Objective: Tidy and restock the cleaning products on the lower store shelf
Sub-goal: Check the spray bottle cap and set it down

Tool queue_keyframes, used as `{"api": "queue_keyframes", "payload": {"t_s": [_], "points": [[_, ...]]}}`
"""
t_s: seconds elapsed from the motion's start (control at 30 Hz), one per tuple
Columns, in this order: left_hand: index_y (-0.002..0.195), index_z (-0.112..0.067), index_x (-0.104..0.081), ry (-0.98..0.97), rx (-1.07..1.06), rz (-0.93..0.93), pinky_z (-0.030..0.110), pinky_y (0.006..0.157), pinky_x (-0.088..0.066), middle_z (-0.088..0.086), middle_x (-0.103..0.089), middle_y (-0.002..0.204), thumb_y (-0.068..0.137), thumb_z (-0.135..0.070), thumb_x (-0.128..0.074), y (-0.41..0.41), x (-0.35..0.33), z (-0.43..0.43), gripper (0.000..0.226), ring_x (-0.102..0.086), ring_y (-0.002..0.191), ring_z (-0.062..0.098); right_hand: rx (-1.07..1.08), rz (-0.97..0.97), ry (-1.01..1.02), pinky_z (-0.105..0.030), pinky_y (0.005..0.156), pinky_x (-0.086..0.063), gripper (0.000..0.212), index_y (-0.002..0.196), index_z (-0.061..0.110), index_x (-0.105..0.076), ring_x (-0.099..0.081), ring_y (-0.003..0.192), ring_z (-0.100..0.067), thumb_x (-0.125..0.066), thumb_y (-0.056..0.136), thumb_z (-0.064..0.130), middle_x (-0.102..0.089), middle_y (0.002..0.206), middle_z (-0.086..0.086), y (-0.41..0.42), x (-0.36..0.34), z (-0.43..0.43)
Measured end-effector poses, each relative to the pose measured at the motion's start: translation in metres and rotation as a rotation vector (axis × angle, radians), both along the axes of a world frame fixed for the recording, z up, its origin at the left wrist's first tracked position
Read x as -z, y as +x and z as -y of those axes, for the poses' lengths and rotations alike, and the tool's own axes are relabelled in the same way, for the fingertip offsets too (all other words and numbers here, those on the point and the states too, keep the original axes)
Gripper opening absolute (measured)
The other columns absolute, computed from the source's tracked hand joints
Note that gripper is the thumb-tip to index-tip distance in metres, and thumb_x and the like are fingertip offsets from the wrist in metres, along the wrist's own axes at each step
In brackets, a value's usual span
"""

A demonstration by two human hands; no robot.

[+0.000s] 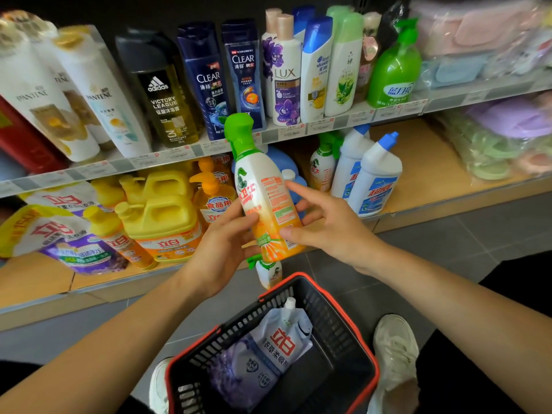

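I hold an orange and white spray bottle (265, 192) with a green trigger top, upright in front of the lower shelf (418, 186). My left hand (222, 245) grips its lower left side. My right hand (322, 221) touches its right side with thumb and fingertips, fingers spread. A second, similar spray bottle (268, 273) lies just below it at the shelf's front edge. A matching bottle (322, 165) stands on the shelf beside two white toilet cleaner bottles (370, 177) with blue caps.
A black basket with a red rim (363, 342) sits on the floor between my shoes, holding a purple refill pouch (268, 351). Yellow detergent jugs (164, 216) and pouches (59, 234) fill the shelf's left. Shampoo bottles line the upper shelf (209, 82).
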State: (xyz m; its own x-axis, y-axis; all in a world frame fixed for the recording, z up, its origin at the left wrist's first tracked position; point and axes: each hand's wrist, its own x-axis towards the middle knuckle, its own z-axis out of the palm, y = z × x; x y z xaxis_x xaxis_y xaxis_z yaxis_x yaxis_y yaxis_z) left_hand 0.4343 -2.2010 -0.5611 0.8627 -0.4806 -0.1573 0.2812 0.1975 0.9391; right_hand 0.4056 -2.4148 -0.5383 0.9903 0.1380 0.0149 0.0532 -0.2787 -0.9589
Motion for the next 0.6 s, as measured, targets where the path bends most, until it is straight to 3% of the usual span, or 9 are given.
{"api": "queue_keyframes", "payload": {"t_s": [0.1, 0.23, 0.33, 0.4, 0.47, 0.53, 0.6], "points": [[0.145, -0.034, -0.052, 0.036, -0.032, 0.042, 0.036, 0.085, -0.059, 0.011, -0.069, 0.128, 0.098, -0.015, -0.056, 0.0009, -0.0014, 0.0005, 0.051, -0.07, 0.109, 0.027, 0.005, -0.007, 0.061, -0.03, 0.085, -0.058, 0.076, 0.13, 0.058, -0.044, -0.067, 0.1, -0.013, -0.086, 0.073, 0.033, -0.061, 0.117, 0.001, 0.0009, 0.0022, -0.0033], [0.143, -0.025, -0.053, 0.073, -0.085, 0.036, 0.031, 0.079, -0.059, 0.013, -0.071, 0.12, 0.092, -0.018, -0.065, -0.0002, -0.0014, 0.003, 0.053, -0.072, 0.101, 0.027, 0.035, -0.05, 0.227, -0.04, 0.091, -0.058, 0.057, 0.115, 0.055, -0.059, -0.067, 0.108, -0.019, -0.085, 0.077, 0.022, -0.072, 0.112, 0.003, 0.0011, 0.0072, -0.0022], [0.134, -0.015, -0.061, 0.092, -0.064, 0.018, 0.03, 0.085, -0.056, 0.007, -0.073, 0.109, 0.092, -0.025, -0.064, 0.0005, -0.0045, 0.0056, 0.043, -0.07, 0.093, 0.015, 0.076, -0.15, 0.376, -0.039, 0.087, -0.058, 0.054, 0.121, 0.035, -0.063, -0.068, 0.108, -0.023, -0.083, 0.073, 0.022, -0.072, 0.113, -0.004, 0.0011, 0.0098, 0.0004], [0.129, -0.015, -0.064, 0.069, -0.031, 0.021, 0.031, 0.088, -0.056, 0.003, -0.073, 0.11, 0.095, -0.02, -0.059, 0.0004, -0.0056, 0.0057, 0.035, -0.07, 0.097, 0.013, 0.09, -0.206, 0.458, -0.035, 0.079, -0.056, 0.053, 0.123, 0.019, -0.059, -0.069, 0.102, -0.022, -0.079, 0.073, 0.022, -0.073, 0.113, -0.006, 0.0022, 0.0104, 0.001], [0.135, -0.019, -0.061, 0.037, -0.009, 0.012, 0.036, 0.092, -0.058, 0.01, -0.07, 0.124, 0.097, -0.012, -0.057, -0.0013, -0.0065, 0.0061, 0.039, -0.07, 0.107, 0.021, 0.085, -0.239, 0.5, -0.036, 0.079, -0.054, 0.044, 0.125, 0.01, -0.055, -0.069, 0.096, -0.023, -0.072, 0.084, 0.014, -0.073, 0.113, -0.01, 0.0039, 0.0094, 0.0009], [0.141, -0.026, -0.057, 0.04, -0.001, 0.04, 0.04, 0.097, -0.057, 0.013, -0.066, 0.133, 0.098, -0.008, -0.058, -0.0027, -0.0062, 0.0057, 0.046, -0.068, 0.116, 0.03, 0.081, -0.26, 0.493, -0.04, 0.085, -0.053, 0.033, 0.127, 0.011, -0.056, -0.069, 0.097, -0.022, -0.063, 0.094, 0.013, -0.072, 0.115, -0.01, 0.0054, 0.0089, 0.0017], [0.145, -0.031, -0.053, 0.065, -0.012, 0.096, 0.037, 0.094, -0.058, 0.009, -0.067, 0.134, 0.097, -0.004, -0.06, -0.0036, -0.0063, 0.0052, 0.055, -0.067, 0.12, 0.028, 0.072, -0.279, 0.442, -0.046, 0.096, -0.052, 0.028, 0.125, 0.02, -0.063, -0.069, 0.103, -0.021, -0.06, 0.097, 0.023, -0.071, 0.118, -0.006, 0.0064, 0.009, 0.0028]]}}
